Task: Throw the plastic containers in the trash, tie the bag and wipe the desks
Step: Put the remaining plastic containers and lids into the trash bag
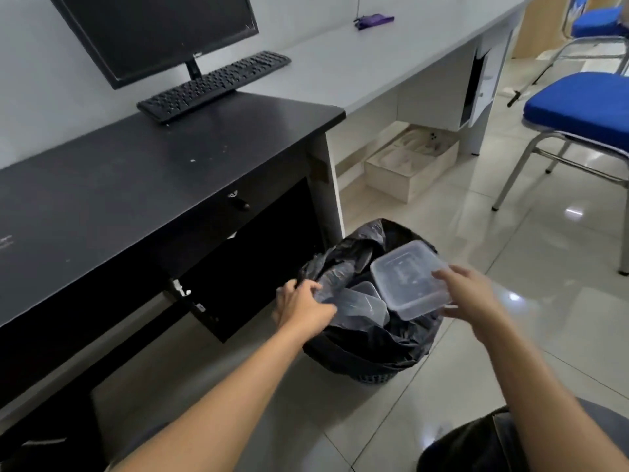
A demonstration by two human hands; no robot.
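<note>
Your right hand pinches the edge of a clear plastic container tilted over the black trash bag beside the dark worktop, while your left hand curls round what seems to be the bag's rim, other containers already inside.

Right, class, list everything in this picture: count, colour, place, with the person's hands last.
monitor: one, black, against the wall.
keyboard: one, black, before the monitor.
black desk: one, black, left.
long desk: one, pale grey, along the wall.
small item: one, purple, far on the long desk.
chairs: two, blue seats, right.
box: one, beige, floor under the long desk.
bin: one, dark, floor beside the black desk.
bag: one, black, lining the bin.
held container: one, clear, above the bin.
binned containers: at least two, clear, inside the bag.
hands: left grips the bag rim; right holds the held container.
</note>
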